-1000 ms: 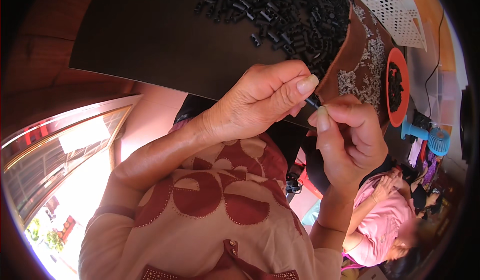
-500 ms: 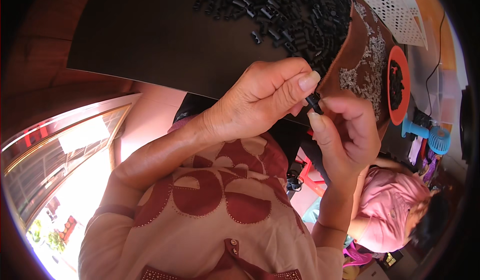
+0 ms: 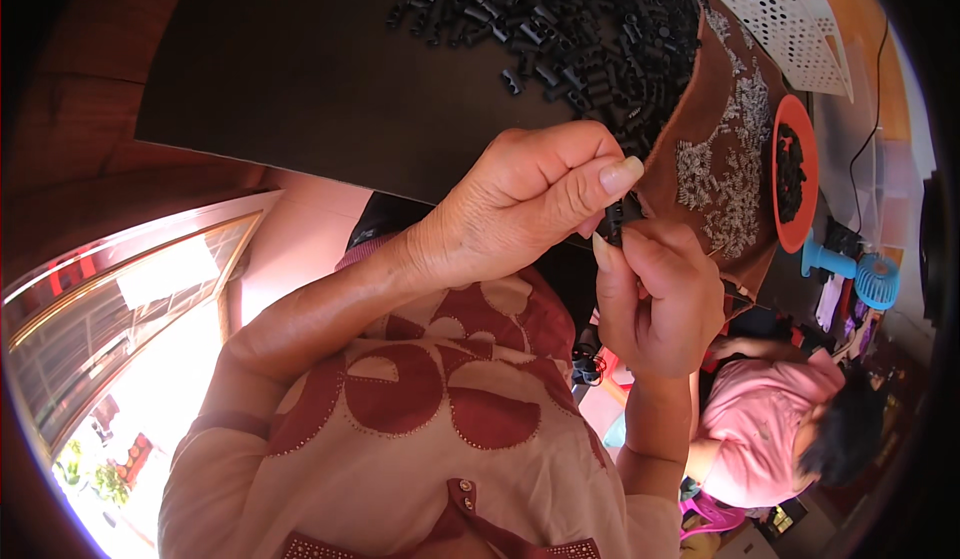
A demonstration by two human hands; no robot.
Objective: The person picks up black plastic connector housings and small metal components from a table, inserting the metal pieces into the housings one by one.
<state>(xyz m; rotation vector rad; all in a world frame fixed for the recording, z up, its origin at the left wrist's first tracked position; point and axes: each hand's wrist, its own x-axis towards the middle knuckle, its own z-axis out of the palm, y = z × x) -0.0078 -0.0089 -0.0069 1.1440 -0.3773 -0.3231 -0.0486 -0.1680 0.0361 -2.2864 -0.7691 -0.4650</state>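
Black piece (image 3: 614, 223): pinched by left hand (image 3: 535, 194) and right hand (image 3: 665, 294).
Pile (image 3: 590, 44): many left, loose on table (image 3: 310, 89).
Bowl (image 3: 796, 237): dark bits (image 3: 790, 174), perhaps done.

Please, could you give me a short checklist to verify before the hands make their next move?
1. Left fingers hold the small black part: ok.
2. Right fingers grip its lower end: ok.
3. Whole part visible: not ok, fingers cover its ends.
4. Something fitted inside it: cannot tell.
5. Silvery pieces lie on the brown sheet: ok.
6. Orange bowl holds dark pieces: ok.
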